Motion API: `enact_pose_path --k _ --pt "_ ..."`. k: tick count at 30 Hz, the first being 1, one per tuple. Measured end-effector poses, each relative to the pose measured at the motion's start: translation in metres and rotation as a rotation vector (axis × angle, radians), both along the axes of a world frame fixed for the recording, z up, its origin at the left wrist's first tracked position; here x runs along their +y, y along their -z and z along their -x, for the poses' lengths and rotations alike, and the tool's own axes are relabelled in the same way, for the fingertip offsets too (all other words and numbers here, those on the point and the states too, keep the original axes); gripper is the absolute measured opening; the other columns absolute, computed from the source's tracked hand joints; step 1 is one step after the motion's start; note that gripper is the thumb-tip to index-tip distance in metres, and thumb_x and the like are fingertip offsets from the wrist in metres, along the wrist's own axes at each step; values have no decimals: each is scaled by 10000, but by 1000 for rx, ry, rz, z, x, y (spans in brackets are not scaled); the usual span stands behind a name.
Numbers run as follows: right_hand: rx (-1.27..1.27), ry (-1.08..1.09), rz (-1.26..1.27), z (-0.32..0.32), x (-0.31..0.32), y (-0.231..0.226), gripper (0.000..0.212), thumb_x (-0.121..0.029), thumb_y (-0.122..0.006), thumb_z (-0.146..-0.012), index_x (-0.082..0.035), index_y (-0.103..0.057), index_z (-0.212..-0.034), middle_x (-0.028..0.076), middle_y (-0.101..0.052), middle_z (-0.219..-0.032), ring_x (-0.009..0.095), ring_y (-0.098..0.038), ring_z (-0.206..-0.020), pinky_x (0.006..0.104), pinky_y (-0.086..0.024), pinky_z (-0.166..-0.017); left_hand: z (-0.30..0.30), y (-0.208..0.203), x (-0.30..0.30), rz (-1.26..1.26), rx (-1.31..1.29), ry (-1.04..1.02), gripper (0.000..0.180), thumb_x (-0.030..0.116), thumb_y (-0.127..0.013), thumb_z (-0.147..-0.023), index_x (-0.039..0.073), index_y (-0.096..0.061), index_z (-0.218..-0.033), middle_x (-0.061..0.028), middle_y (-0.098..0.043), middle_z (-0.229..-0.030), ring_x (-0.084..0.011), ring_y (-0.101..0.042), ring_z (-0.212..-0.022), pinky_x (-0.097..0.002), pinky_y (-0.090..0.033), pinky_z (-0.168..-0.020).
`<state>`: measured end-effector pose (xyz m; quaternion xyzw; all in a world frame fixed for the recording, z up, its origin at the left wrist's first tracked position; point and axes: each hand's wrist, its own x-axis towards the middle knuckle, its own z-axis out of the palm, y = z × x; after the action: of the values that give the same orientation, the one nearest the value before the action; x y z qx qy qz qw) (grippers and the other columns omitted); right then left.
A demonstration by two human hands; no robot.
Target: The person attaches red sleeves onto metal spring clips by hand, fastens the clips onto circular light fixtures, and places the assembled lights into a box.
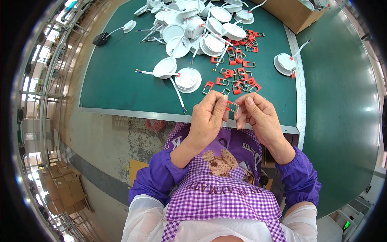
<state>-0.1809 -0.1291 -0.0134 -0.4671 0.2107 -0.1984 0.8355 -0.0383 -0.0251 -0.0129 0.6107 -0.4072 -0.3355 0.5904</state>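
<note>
Just over the table's near edge, my left hand [207, 121] pinches a small red spring clip [232, 107] between thumb and forefinger. Its metal spring end points toward my right hand [263, 120], whose bent fingers and thumb close around that end. Right beyond my hands lie several more red clips with metal springs [243, 74], scattered singly and heaped farther back. Left of those clips, a round white lamp housing [188, 80] lies with its back up, a red piece where its cable joins. Another white lamp [164, 67] leans beside it.
A large pile of white round lamps [175, 30] with loose cables covers the table's far part. One lamp [284, 64] sits on the right-hand green surface. A cardboard box [296, 14] stands far right. A black box [101, 39] cabled to a small white part lies far left.
</note>
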Motion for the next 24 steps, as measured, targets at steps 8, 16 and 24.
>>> enact_pose_path --k 8,16,24 --pt "120 278 979 -2 5 -8 233 -43 -631 -878 -6 -629 -1108 109 -660 -986 182 -656 -780 283 -529 -672 -3 -1 -5 -78 130 -6 250 236 -496 -1028 62 -542 -854 8 -542 -585 -16 -432 -447 -172 -327 -410" --pt "72 323 1648 2 -9 -2 246 -22 -651 -759 -18 -647 -1006 138 -665 -947 275 -665 -788 338 -545 -650 -12 -10 -16 -220 254 155 257 281 -497 -1026 62 -588 -930 -2 -564 -609 -18 -439 -423 -162 -303 -371" --pt "202 503 501 12 -47 8 140 -107 -654 -919 5 -638 -1002 72 -699 -893 104 -651 -721 225 -470 -593 -49 -117 5 635 247 209 413 368 -496 -977 6 -559 -1165 -82 -503 -1067 -207 -438 -990 -333 -368 -739"
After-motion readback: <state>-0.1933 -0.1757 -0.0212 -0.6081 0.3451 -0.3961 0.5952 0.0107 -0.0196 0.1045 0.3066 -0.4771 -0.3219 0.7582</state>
